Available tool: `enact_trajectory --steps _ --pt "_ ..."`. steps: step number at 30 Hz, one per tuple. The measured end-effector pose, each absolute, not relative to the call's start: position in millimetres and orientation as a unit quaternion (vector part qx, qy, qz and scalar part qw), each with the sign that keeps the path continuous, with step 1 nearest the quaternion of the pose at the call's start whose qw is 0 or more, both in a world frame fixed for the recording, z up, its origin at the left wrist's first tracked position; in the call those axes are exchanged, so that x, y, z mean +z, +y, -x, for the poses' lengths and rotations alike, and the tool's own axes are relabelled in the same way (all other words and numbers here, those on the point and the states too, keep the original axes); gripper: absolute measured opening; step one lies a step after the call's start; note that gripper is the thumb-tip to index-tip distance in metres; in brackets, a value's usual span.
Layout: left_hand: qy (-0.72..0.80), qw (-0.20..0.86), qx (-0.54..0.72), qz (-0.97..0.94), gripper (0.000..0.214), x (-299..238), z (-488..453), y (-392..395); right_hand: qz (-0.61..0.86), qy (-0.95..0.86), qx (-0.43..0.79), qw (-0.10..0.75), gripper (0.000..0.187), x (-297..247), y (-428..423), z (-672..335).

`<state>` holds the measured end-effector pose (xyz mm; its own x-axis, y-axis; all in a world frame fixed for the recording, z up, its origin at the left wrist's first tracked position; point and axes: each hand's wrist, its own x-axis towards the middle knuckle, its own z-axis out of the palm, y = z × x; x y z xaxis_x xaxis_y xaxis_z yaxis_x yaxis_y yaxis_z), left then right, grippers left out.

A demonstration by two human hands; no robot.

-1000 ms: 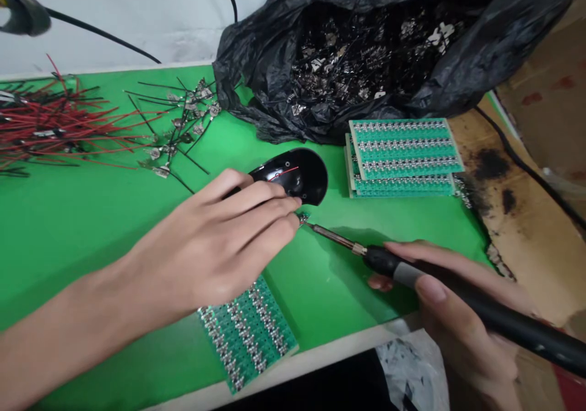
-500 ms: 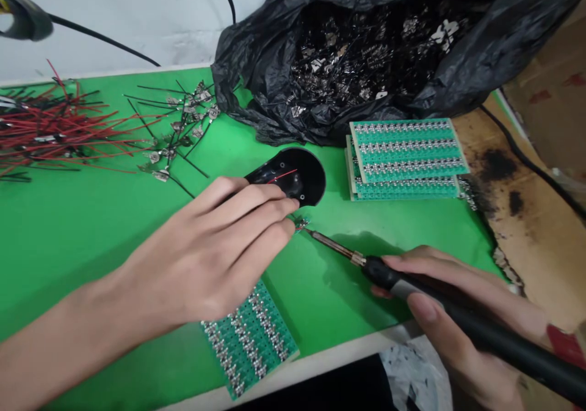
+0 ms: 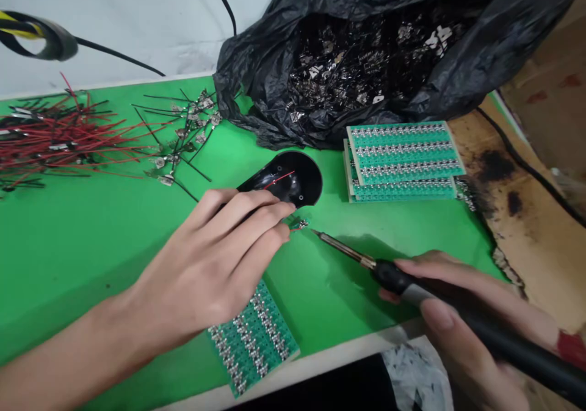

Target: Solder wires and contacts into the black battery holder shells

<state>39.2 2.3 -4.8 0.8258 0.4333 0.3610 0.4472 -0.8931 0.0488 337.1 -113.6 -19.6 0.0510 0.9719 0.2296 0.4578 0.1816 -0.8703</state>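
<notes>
My left hand (image 3: 224,246) is closed over the narrow end of a black plastic shell (image 3: 309,179), its fingertips hidden underneath. Inside the shell's rounded hollow lies a thin red wire (image 3: 280,179). Just beyond my left fingertips a tiny green circuit board (image 3: 301,224) with shiny solder sticks out, a short red wire beside it. A soldering iron (image 3: 389,273) with a black handle is gripped in my right hand (image 3: 462,313). Its metal tip points left at the tiny board, a small gap between them. Partly under my left wrist lies a green circuit board panel (image 3: 256,338).
Stacked green panels (image 3: 407,151) sit at the right. Behind them spreads a black plastic bag (image 3: 256,63) full of small metal parts. Red and black wires (image 3: 68,136) are heaped at the left, near wired metal pieces (image 3: 167,162). Scorched cardboard (image 3: 517,185) borders the right side.
The soldering iron has drawn back a little to the right, its tip leaving the tiny board. My left hand keeps its hold on the shell. The view has shifted slightly.
</notes>
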Motion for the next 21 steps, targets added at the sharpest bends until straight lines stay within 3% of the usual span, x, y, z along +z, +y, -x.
enact_trajectory --steps 4,21 --pt "-0.217 0.024 -0.182 0.959 0.013 -5 -40 5 0.55 -0.679 0.265 0.407 0.029 -11 -102 -329" --pt "-0.217 0.045 -0.192 0.956 0.011 -6 -42 5 0.555 -0.679 0.266 0.4 0.032 -11 -103 -329"
